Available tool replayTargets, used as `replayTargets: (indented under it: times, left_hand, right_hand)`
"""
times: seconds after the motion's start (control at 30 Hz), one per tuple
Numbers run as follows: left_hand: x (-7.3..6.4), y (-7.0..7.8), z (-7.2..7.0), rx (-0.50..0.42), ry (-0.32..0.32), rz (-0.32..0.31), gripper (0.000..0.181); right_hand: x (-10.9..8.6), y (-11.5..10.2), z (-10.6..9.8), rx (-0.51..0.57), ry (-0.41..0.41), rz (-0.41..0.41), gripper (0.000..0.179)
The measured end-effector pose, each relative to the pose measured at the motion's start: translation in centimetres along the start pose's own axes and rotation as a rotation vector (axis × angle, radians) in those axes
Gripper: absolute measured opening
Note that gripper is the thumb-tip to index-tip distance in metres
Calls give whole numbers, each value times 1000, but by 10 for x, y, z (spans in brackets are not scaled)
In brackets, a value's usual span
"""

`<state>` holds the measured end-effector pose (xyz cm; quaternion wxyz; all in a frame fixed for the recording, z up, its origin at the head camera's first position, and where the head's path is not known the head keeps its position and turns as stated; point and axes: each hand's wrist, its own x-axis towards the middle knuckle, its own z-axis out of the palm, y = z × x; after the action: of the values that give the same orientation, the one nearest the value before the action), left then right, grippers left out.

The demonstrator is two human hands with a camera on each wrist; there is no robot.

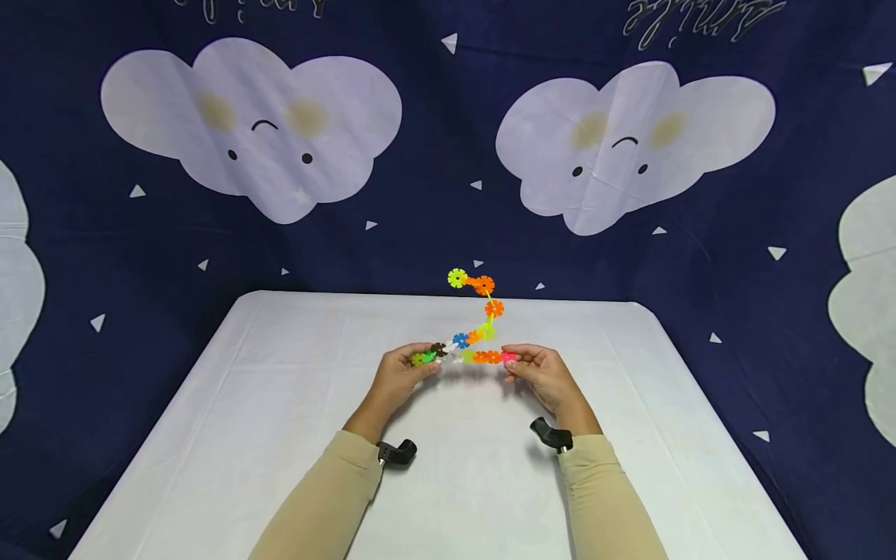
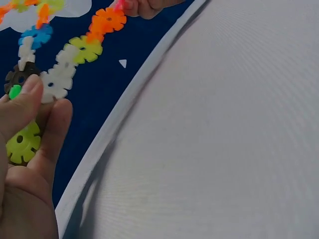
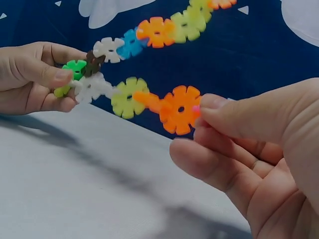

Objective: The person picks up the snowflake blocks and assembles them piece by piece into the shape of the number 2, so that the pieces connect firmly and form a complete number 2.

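Note:
A chain of interlocking plastic snowflake discs (image 1: 494, 309) is held up over the table in two branches. My left hand (image 1: 395, 381) pinches it near the dark brown disc (image 3: 94, 63) and a green disc (image 3: 75, 68), with a yellow-green disc (image 2: 23, 144) by its palm. One branch runs through white, blue and orange discs and curves up to a yellow-green disc (image 1: 457, 278) at its free end. Along the other branch come white, yellow-green and orange discs (image 3: 180, 109). At its end my right hand (image 1: 553, 381) pinches a pink disc (image 1: 509, 358), mostly hidden by the fingers in the right wrist view.
A white cloth covers the table (image 1: 476, 482). Behind it hangs a dark blue curtain (image 1: 448, 140) printed with white clouds and small triangles. Each wrist wears a black camera mount (image 1: 397, 453).

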<state>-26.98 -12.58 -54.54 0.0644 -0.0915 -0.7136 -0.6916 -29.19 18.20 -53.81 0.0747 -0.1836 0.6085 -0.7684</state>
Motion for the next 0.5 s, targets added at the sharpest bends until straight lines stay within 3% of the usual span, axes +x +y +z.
replayTargets:
  times: [0.2,0.5]
  left_hand:
    - [0,-3,-3,-92,-52,4,38]
    - [2,-3,-3,-92,-71,4,37]
  right_hand:
    - [-2,0,-2,46,-30,-8,36]
    - [-4,-3,-4,66,-31,46,31]
